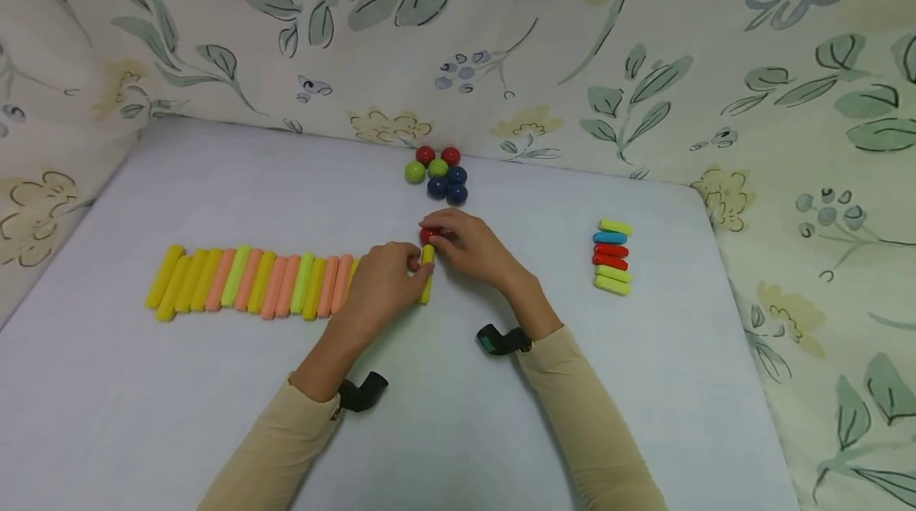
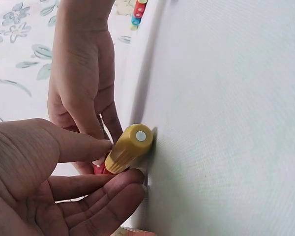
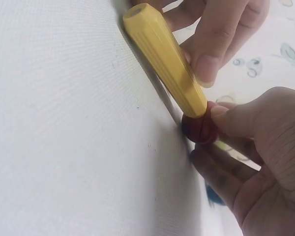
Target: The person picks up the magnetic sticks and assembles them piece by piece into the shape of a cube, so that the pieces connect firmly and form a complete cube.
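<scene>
Between the two hands lies a yellow ribbed stick (image 1: 427,276) with a pale round tip, seen end-on in the left wrist view. Thumb and fingers of the left hand (image 1: 382,280) pinch it by its sides. The right hand (image 1: 468,247) holds a small red ball (image 3: 200,129) between thumb and fingers. In the right wrist view the stick's far end meets the ball, low over the white table. From the head view, the right hand's fingers partly cover the ball.
Left of the hands runs a row of yellow, orange and green sticks (image 1: 243,280), its right end hidden by the left hand. Behind are two red, two green and three blue balls (image 1: 438,187). Short colored rods (image 1: 611,261) lie stacked at right. Floral cloth (image 1: 501,34) borders the white table (image 1: 444,416).
</scene>
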Tool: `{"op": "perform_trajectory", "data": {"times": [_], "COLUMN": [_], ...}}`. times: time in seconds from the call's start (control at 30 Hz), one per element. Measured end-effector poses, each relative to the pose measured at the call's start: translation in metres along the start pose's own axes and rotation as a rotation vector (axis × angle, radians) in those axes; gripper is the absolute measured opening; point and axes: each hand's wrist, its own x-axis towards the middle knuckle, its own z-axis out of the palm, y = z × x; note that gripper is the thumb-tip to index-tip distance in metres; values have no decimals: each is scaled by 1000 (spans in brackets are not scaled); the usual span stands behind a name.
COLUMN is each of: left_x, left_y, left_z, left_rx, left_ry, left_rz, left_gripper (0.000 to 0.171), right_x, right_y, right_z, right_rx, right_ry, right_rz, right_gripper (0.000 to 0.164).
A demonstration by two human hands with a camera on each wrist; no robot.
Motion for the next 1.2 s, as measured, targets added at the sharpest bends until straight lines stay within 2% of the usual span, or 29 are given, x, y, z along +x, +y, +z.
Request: {"op": "perform_trajectory", "data": {"times": [0.1,0.33,0.53,0.63,0.77,0.87,0.97,1.2], "left_x": [-3,-9,-3,4,13,17,20,23], "left_y": [1,-3,-6,0,7,9,8,3], "left_z": [-5,-25,-17,-9,-4,-3,-3,-3], "left_rx": [8,18,34,66,89,56,8,-65], "left_ry": [-5,7,-30,-61,-102,-126,-128,-139], "left_rz": [2,-47,-39,-65,-112,-135,-150,-160], "left_gripper": [32,43,47,51,45,39,39,41], "right_x": [0,4,3,2,3,8,15,22], "right_y": [-1,-1,-2,0,7,13,20,26], "right_z": [0,3,2,-1,-8,-11,-13,-11], "right_rx": [2,-1,-6,-7,-49,-102,-145,-160], "right_ry": [-4,-7,10,114,329,409,397,341], "right_rz": [-9,-1,31,72,124,151,183,221], "right_gripper": [32,31,30,28,24,26,31,35]}}
